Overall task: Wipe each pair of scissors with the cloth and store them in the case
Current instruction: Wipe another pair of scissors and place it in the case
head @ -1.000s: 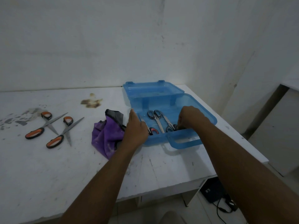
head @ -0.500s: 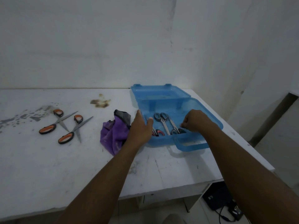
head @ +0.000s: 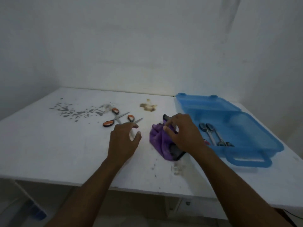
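**Two pairs left to wipe, and this is the pickup for the next one**

Two orange-handled pairs lie crossed out on the counter (head: 65,145), well left of the blue case (head: 278,145). The case sits open at the right end with a couple of steel scissors (head: 211,135) already lying inside, so I'd say we're roughly mid-task.

The right hand (head: 183,133) is down on the purple cloth (head: 157,140) with its fingers curled into the fabric, gripping a bunch of it. The left hand (head: 124,141) hangs over the near orange-handled scissors (head: 131,118), fingers loosely spread and nothing pinched that I can see. One blade runs under the palm. The far orange-handled scissors (head: 113,119) lie untouched just behind.

So this looks like the fetch step. Next the left hand has to close on that near pair, ideally by the handles, lift it clear of the other pair and bring it to the cloth. The blades are splayed open, so mind the edges.
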